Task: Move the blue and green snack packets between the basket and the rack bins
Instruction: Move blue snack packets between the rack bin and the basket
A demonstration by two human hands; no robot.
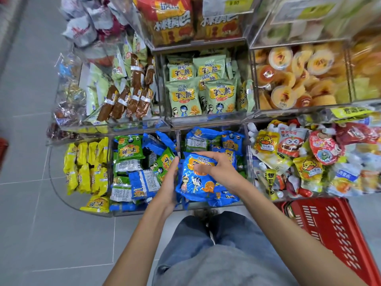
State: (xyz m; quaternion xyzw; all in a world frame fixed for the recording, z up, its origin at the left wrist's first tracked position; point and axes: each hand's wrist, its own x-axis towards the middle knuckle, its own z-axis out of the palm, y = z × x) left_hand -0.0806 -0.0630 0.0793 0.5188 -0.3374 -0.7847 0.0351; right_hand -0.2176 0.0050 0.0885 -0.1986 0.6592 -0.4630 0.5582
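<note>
Pressing a blue packet (195, 182) between flat left hand (168, 182) and curled right hand (214, 165), a person risks it slipping among green packets (129, 147).

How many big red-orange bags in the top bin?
2, side by side in the top bin: left bag, right bag. More may be hidden behind.
</note>
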